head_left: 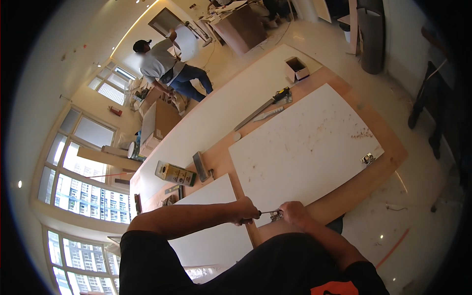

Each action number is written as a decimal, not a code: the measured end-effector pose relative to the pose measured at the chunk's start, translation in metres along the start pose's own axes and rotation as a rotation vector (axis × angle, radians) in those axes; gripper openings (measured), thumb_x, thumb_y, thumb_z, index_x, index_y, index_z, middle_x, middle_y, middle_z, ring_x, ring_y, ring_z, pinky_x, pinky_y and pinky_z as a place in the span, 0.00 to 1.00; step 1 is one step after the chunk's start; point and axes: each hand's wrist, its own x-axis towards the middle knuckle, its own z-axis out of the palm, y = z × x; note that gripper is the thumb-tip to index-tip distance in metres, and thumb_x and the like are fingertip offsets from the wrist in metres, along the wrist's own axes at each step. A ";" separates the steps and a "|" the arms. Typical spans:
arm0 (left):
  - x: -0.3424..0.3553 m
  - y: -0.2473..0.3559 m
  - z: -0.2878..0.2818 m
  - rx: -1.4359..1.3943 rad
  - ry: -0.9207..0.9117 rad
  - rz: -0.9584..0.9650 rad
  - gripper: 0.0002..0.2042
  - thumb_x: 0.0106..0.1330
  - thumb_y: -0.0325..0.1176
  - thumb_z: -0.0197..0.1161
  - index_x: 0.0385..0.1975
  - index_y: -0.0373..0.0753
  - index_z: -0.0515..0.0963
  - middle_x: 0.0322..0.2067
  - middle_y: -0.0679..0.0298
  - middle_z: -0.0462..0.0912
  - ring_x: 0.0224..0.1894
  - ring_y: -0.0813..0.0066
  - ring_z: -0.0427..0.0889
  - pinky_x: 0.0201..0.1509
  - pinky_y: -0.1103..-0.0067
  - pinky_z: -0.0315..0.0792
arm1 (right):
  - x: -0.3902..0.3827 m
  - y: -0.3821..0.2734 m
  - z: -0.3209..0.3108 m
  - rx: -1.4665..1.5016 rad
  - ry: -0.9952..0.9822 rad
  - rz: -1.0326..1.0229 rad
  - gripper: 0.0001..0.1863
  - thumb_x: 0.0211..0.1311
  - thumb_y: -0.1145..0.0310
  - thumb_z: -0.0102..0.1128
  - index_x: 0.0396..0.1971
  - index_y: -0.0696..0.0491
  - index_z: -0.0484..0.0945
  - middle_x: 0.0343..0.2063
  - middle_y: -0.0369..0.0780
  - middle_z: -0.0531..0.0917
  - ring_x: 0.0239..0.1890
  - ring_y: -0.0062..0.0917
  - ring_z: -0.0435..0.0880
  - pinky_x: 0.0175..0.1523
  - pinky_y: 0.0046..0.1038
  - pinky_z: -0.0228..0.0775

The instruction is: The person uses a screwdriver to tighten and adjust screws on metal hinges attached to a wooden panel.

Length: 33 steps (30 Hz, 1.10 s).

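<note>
Indoors, hands at white panel on wooden worktable; windows left.

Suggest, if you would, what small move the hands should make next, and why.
Perhaps angle the screwdriver toward the metal hinge: the left hand grips it, its shaft points sideways toward the right hand, and the hinge sits close by, at the near edge of the white panel.

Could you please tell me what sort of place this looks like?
Probably a room under renovation, used as a makeshift carpentry workspace: a handsaw and a white panel with metal cabinet hinges lie on a wooden worktable.
</note>
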 end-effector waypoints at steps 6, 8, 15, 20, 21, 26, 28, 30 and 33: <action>-0.003 -0.023 0.022 1.151 0.389 0.776 0.04 0.56 0.29 0.66 0.27 0.36 0.85 0.30 0.53 0.86 0.36 0.55 0.89 0.35 0.64 0.82 | 0.000 0.007 0.005 0.000 0.030 -0.018 0.07 0.58 0.66 0.62 0.27 0.53 0.84 0.29 0.47 0.87 0.34 0.44 0.88 0.42 0.44 0.80; -0.004 -0.023 0.022 1.180 0.412 0.727 0.05 0.56 0.27 0.66 0.31 0.36 0.85 0.30 0.54 0.86 0.36 0.55 0.89 0.36 0.63 0.82 | 0.001 0.006 0.006 0.014 0.003 -0.013 0.07 0.57 0.68 0.62 0.28 0.54 0.84 0.30 0.47 0.87 0.35 0.45 0.87 0.43 0.44 0.80; -0.017 -0.004 0.001 -0.556 -0.068 -0.192 0.07 0.68 0.36 0.67 0.34 0.39 0.82 0.26 0.64 0.82 0.23 0.76 0.75 0.33 0.67 0.78 | -0.007 -0.002 -0.007 0.026 -0.002 -0.008 0.08 0.61 0.67 0.62 0.28 0.56 0.83 0.30 0.49 0.86 0.36 0.47 0.87 0.45 0.45 0.79; -0.006 -0.004 0.000 -0.411 -0.125 -0.164 0.08 0.69 0.35 0.66 0.34 0.36 0.81 0.26 0.61 0.83 0.22 0.75 0.77 0.29 0.71 0.77 | -0.004 -0.009 -0.009 0.038 0.013 -0.003 0.08 0.60 0.68 0.62 0.27 0.56 0.83 0.30 0.49 0.86 0.35 0.46 0.87 0.44 0.45 0.79; -0.006 0.000 -0.001 -0.263 -0.089 -0.121 0.07 0.69 0.33 0.65 0.34 0.35 0.82 0.27 0.58 0.84 0.22 0.72 0.79 0.27 0.72 0.77 | -0.003 -0.006 -0.007 0.020 0.007 0.007 0.07 0.60 0.68 0.62 0.27 0.56 0.83 0.30 0.49 0.86 0.35 0.46 0.87 0.44 0.45 0.79; -0.015 -0.008 0.026 1.181 0.274 0.727 0.06 0.60 0.27 0.62 0.29 0.33 0.84 0.30 0.51 0.86 0.34 0.55 0.89 0.33 0.65 0.82 | 0.001 0.005 0.000 -0.033 0.022 -0.012 0.08 0.58 0.67 0.57 0.27 0.53 0.83 0.29 0.47 0.87 0.34 0.43 0.88 0.42 0.43 0.81; -0.019 -0.002 0.030 1.225 0.339 0.671 0.06 0.61 0.27 0.62 0.28 0.33 0.84 0.30 0.53 0.86 0.34 0.55 0.89 0.34 0.64 0.82 | 0.004 0.006 0.002 0.000 -0.014 -0.019 0.07 0.58 0.68 0.62 0.27 0.55 0.83 0.29 0.48 0.86 0.35 0.44 0.87 0.42 0.44 0.79; -0.019 0.010 0.023 1.174 0.300 0.646 0.07 0.61 0.28 0.62 0.30 0.32 0.84 0.32 0.51 0.87 0.34 0.54 0.89 0.33 0.64 0.81 | 0.004 0.010 0.003 0.002 0.003 -0.035 0.06 0.58 0.68 0.61 0.26 0.55 0.83 0.29 0.47 0.86 0.35 0.44 0.87 0.42 0.44 0.79; -0.020 0.009 0.016 0.605 0.463 0.450 0.06 0.62 0.29 0.64 0.31 0.32 0.84 0.31 0.52 0.87 0.30 0.59 0.87 0.28 0.67 0.79 | 0.004 0.012 0.004 0.005 0.028 -0.053 0.06 0.56 0.68 0.60 0.27 0.54 0.83 0.29 0.47 0.86 0.34 0.44 0.88 0.42 0.43 0.80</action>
